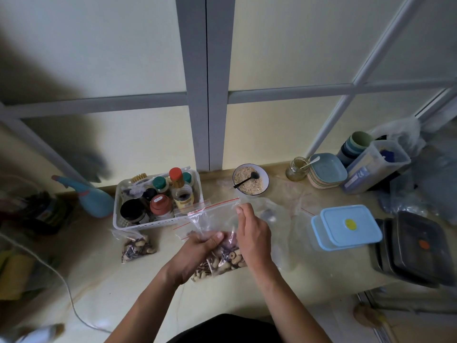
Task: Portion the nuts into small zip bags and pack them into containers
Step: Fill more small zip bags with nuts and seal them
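Note:
A clear zip bag (pixel 212 219) with a red seal line stands in the middle of the table, its lower part filled with mixed nuts (pixel 222 262). My left hand (pixel 200 248) grips the bag at its middle, thumb on the plastic. My right hand (pixel 252 233) holds the bag's right side, fingers reaching up toward the open top. A second small bag of nuts (pixel 137 246) lies closed on the table to the left. Two stacked light-blue lidded containers (pixel 346 227) sit to the right.
A white basket (pixel 123 221) of jars and bottles stands behind left. A bowl of crumbs with a black spoon (pixel 250 179) sits at the back, loose empty zip bags (pixel 294 201) beside it. Black trays (pixel 415 248), a glass jar (pixel 296 168), plates and cups crowd the right.

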A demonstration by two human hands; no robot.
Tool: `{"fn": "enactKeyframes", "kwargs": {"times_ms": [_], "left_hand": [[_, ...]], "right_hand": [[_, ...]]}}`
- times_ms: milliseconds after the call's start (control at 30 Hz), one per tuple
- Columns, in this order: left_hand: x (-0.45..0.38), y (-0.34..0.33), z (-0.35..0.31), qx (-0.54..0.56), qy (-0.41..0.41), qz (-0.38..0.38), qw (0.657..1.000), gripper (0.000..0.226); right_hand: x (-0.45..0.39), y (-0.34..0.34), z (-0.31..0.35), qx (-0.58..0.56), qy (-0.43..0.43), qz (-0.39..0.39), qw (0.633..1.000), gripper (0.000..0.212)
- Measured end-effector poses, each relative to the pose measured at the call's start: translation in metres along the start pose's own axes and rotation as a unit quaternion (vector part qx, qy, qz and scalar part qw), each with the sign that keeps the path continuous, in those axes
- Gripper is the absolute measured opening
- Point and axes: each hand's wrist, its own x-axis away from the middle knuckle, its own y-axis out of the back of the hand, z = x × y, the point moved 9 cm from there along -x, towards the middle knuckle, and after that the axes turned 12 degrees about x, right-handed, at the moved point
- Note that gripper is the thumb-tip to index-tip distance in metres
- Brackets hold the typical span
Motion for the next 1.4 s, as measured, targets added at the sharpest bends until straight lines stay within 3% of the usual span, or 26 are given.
{"fn": "enactKeyframes", "kwargs": {"times_ms": [167, 300, 533, 767, 933, 1233, 1400], "left_hand": [[0.002, -0.005, 0.003, 0.042, 0.011, 0.022, 0.999, 0.038], [0.001, 0.005, -0.009, 0.133, -0.012, -0.025, 0.991, 0.048], [0.000, 0.003, -0.012, 0.191, -0.004, -0.065, 0.979, 0.053], [-0.002, 0.001, 0.005, 0.222, 0.072, -0.085, 0.969, 0.060], [-0.001, 0.003, 0.006, 0.238, 0.071, -0.095, 0.964, 0.053], [0.006, 0.009, 0.004, 0.133, 0.109, -0.080, 0.982, 0.052], [0.003, 0.022, -0.005, 0.039, 0.070, -0.094, 0.992, 0.039]], "right_hand": [[0.002, -0.008, -0.007, -0.067, -0.007, 0.051, 0.996, 0.028], [0.005, -0.015, -0.011, -0.094, -0.028, 0.092, 0.991, 0.022], [0.013, -0.027, -0.024, -0.215, -0.206, 0.109, 0.948, 0.032], [0.012, -0.017, -0.027, -0.175, -0.200, 0.048, 0.963, 0.033], [0.011, -0.023, -0.028, -0.186, -0.204, 0.090, 0.957, 0.030], [0.021, -0.044, -0.029, -0.177, -0.198, 0.143, 0.953, 0.027], [0.022, -0.054, -0.025, -0.198, -0.185, 0.206, 0.941, 0.030]]}}
